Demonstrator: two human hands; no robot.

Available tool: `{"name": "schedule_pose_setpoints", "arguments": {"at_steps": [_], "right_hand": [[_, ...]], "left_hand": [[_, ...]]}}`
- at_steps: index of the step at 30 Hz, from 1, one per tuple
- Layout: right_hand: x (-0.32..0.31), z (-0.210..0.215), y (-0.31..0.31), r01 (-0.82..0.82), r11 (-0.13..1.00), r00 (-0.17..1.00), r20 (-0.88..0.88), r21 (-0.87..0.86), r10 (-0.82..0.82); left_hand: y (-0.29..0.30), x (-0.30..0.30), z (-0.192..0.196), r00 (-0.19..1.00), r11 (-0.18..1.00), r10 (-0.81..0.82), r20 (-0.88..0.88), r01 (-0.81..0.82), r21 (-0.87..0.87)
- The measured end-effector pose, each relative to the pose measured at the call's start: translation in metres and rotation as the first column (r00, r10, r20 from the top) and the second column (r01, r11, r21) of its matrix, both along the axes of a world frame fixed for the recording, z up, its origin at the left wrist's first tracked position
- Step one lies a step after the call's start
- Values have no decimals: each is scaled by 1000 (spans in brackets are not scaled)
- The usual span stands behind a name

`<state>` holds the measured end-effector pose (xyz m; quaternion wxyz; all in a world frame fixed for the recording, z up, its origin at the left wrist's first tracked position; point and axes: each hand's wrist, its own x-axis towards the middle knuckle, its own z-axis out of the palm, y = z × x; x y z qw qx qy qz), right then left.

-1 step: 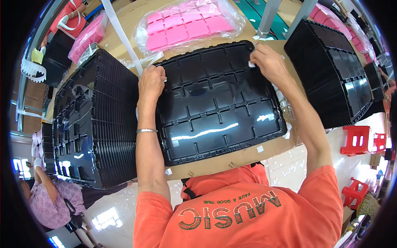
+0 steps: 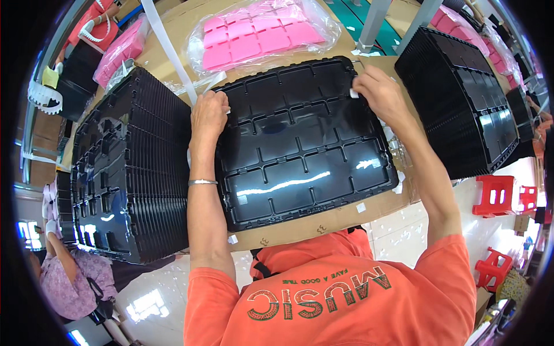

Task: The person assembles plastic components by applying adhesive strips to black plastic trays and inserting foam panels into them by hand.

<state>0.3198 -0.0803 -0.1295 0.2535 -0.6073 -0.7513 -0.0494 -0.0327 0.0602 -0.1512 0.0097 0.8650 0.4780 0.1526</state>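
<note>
A shiny black plastic tray (image 2: 288, 135) with raised divider ribs lies in front of me. My left hand (image 2: 209, 112) is closed at the tray's left edge, and a bit of white shows at its fingertips; what it grips is mostly hidden. At the far right corner, my right hand (image 2: 378, 95) is closed in a pinch on a small white piece (image 2: 354, 93), beside the tray's rim.
Tall stacks of black trays stand on the left (image 2: 156, 167) and the right (image 2: 461, 104). Beyond the tray lies a plastic-wrapped pink sheet pack (image 2: 259, 37). White scraps (image 2: 361, 207) dot the cardboard (image 2: 311, 222). Red stools (image 2: 493, 196) and another person (image 2: 81, 277) are nearby.
My right hand has shifted very slightly to the right and nearer to me, still pinched. My left hand and the tray look unchanged.
</note>
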Motion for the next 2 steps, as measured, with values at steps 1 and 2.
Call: {"name": "schedule_pose_setpoints", "arguments": {"at_steps": [1, 2], "right_hand": [[0, 5, -22, 32, 999, 984, -178, 10, -29], [5, 17, -42, -18, 988, 960, -280, -152, -26]], "left_hand": [[0, 0, -1, 999, 1000, 19, 33, -19, -16], [1, -1, 0, 998, 998, 38, 48, -36, -50]]}}
